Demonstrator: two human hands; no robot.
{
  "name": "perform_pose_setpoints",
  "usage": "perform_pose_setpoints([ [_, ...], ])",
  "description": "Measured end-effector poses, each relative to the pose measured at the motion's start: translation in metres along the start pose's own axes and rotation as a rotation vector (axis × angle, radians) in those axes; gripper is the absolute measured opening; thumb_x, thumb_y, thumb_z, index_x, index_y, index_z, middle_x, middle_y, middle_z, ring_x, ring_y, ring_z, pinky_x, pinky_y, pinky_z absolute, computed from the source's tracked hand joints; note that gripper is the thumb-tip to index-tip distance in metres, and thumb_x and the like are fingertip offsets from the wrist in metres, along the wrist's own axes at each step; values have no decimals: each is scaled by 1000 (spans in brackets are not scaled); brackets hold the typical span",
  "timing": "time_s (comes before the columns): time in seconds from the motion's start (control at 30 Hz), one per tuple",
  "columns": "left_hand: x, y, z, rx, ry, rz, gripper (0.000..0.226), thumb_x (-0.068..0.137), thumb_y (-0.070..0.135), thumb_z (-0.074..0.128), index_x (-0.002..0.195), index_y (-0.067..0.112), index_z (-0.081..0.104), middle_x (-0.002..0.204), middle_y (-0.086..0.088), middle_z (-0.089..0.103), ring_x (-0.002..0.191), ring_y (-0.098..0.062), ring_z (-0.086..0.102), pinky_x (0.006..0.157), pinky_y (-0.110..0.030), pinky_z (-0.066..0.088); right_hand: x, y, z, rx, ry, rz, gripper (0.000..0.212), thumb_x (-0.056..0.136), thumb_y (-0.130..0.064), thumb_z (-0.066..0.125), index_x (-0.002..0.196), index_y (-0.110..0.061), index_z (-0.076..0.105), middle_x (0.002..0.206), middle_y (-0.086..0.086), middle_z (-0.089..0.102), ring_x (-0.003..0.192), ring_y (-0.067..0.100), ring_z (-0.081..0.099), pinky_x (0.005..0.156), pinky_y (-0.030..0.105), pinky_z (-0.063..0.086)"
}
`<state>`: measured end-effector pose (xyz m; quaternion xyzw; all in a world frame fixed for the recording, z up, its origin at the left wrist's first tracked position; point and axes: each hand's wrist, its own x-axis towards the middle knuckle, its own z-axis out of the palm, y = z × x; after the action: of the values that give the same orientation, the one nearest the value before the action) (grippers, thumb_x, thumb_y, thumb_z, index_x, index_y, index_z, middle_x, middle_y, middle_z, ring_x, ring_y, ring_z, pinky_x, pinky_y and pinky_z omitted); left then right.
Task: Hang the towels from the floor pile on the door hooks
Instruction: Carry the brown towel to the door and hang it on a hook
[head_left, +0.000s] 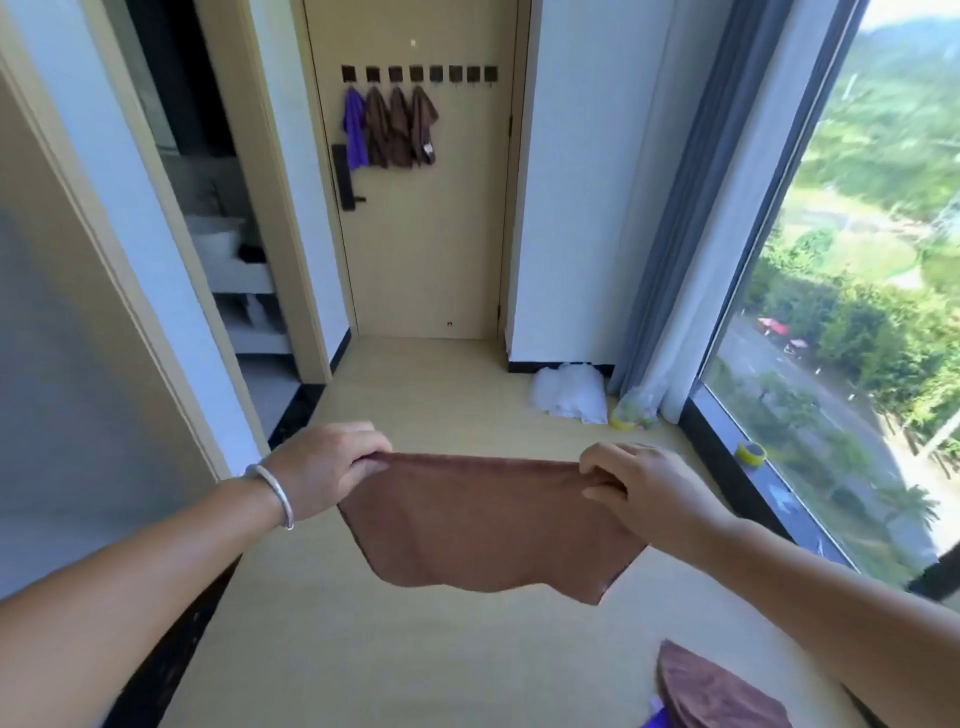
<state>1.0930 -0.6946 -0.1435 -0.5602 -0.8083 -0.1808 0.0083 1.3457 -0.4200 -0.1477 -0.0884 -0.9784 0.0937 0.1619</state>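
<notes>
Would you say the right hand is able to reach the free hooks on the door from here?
Probably not yet: the right hand grips the brown towel well short of the door, with open floor before the free hooks.

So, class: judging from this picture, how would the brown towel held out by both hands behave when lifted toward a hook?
The brown towel is probably floppy: it sags between the left hand and right hand. Likely light, since fingertip pinches hold it. Probably not slippery.
</notes>
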Motion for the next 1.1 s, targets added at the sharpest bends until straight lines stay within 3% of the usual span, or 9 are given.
perform_pose_setpoints([
  [0.07, 8, 6, -51, 42, 61, -4, 13, 95, 24, 56, 97, 21, 68, 86, 10, 60, 81, -11, 58, 73, -27, 45, 26, -11, -44, -19, 51, 8, 24, 84, -31, 70, 95, -34, 49, 80, -22, 54, 68, 5, 45, 58, 14, 33],
  [0.17, 17, 16, -120, 79, 139, -15, 16, 96, 25, 55, 98, 22, 70, 85, 14, 58, 80, -5, 55, 71, -18, 41, 65, -30, -100, -37, 70, 17, 27, 88, -36, 63, 105, -39, 42, 84, -21, 62, 74, 13, 57, 67, 27, 47],
  [0.3, 23, 28, -194, 155, 185, -16, 13, 96, 26, 55, 100, 27, 67, 88, 20, 60, 82, -1, 54, 70, -8, 35, 104, -58, -159, -108, 95, -26, 25, 91, -38, 59, 105, -42, 38, 81, -23, 62, 71, 10, 55, 65, 26, 44],
  [0.47, 23, 37, -255, 262, 272, -51, 10, 92, 26, 59, 101, 26, 54, 91, 12, 63, 84, -12, 60, 76, -29, 47, 131, -89, -201, -108, 128, -65, 16, 94, -35, 56, 102, -41, 43, 87, -13, 68, 75, 10, 60, 70, 31, 53],
  [0.63, 21, 30, -284, 430, 334, 64, 18, 94, 17, 53, 86, 32, 45, 84, 17, 52, 72, -12, 53, 69, -27, 44, 156, -108, -208, -130, 214, -151, 23, 97, -24, 51, 97, -45, 41, 97, -23, 57, 79, 2, 56, 65, 18, 43],
  [0.8, 29, 5, -290, 451, 324, 114, 24, 99, 17, 46, 97, 33, 64, 104, 25, 56, 83, 1, 53, 77, -13, 38, 181, -115, -202, -230, 219, -264, 33, 102, -17, 38, 89, -47, 44, 98, -22, 54, 81, 3, 58, 65, 13, 46],
  [0.9, 41, -16, -291, 453, 321, 113, 25, 98, 18, 47, 101, 32, 66, 110, 22, 60, 92, -2, 57, 79, -12, 37, 202, -111, -194, -232, 233, -316, 34, 101, -13, 39, 101, -39, 61, 105, -21, 56, 88, 4, 60, 75, 13, 47],
  [1.1, 90, -60, -289, 469, 361, 118, 26, 97, 17, 47, 102, 32, 67, 109, 22, 62, 94, -1, 58, 77, -8, 34, 259, -82, -175, -278, 266, -350, 33, 101, -14, 43, 114, -38, 62, 113, -24, 55, 91, 1, 60, 78, 6, 42],
])
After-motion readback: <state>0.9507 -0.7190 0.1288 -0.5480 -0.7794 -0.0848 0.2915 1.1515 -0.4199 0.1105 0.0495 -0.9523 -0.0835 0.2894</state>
